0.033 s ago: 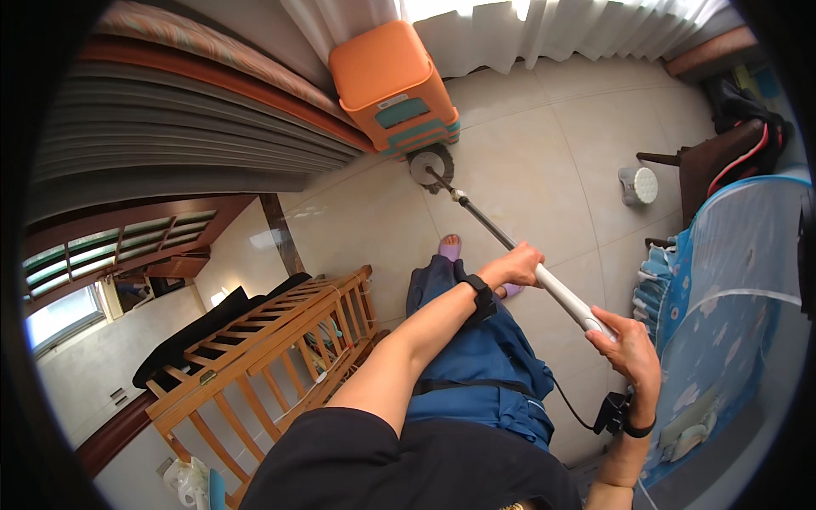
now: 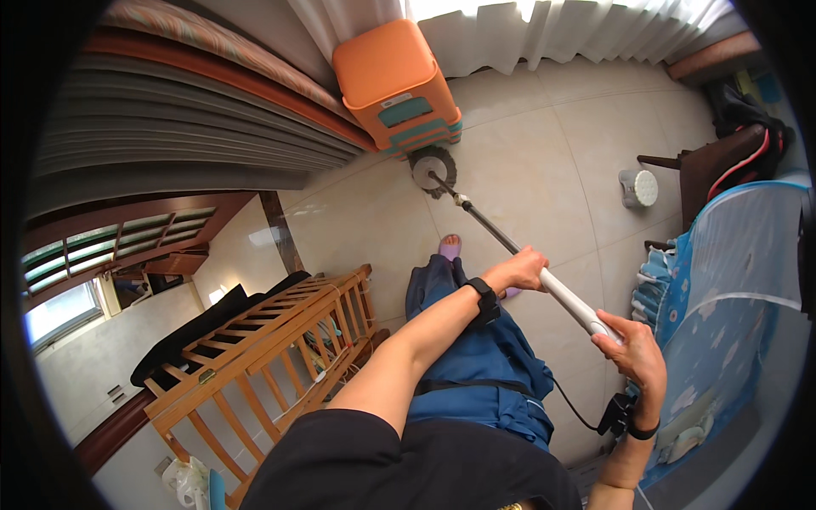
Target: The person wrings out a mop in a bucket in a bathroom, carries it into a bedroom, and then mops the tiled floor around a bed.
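Note:
Both of my hands are closed round the long handle of a mop (image 2: 569, 303), which has a white upper grip and a grey metal lower pole. My left hand (image 2: 517, 269) wraps the pole where the white part begins. Higher up, near the handle's end, my right hand (image 2: 633, 348) grips with its thumb along the white grip. Down on the tiles lies the round mop head (image 2: 432, 172), a pale disc with dark grey fringe, close to the base of an orange lidded storage box (image 2: 391, 72). A black wristband (image 2: 484, 302) circles my left wrist.
A wooden slatted crib (image 2: 280, 340) stands at left, below a grey pleated curtain (image 2: 187, 127). To the right are a small white stool (image 2: 638, 188), a dark chair (image 2: 722, 166) and a blue netted cover (image 2: 731, 280). White curtains (image 2: 544, 38) hang at the far side.
Both hands and the mop handle have shifted slightly to the right. The mop head has moved a tiny bit nearer to me.

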The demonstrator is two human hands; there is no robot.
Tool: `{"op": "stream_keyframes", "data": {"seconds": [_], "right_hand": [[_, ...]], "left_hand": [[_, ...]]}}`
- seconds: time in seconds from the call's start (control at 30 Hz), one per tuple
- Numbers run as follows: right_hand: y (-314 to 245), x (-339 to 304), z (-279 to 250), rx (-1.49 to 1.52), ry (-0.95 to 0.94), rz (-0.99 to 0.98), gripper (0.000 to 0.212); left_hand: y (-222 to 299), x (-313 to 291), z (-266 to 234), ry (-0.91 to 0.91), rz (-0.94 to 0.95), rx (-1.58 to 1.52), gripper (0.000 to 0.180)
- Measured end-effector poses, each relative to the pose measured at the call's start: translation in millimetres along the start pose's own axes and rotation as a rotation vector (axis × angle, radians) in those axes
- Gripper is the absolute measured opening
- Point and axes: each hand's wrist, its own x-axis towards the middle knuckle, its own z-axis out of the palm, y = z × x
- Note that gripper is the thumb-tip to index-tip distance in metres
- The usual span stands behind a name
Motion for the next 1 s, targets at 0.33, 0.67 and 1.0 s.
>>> {"op": "stream_keyframes", "data": {"seconds": [0.33,0.67,1.0], "right_hand": [[-43,56,15,0.083,-0.291,0.063,0.044],[-191,156,158,-0.222,-0.385,-0.436,0.044],[-230,151,197,-0.493,-0.358,-0.695,0.039]], "left_hand": [[-57,-53,-7,0.219,-0.077,-0.078,0.03],[-209,-230,-68,0.497,-0.509,0.017,0.035],[-214,-282,-24,0.743,-0.654,-0.061,0.033]]}}
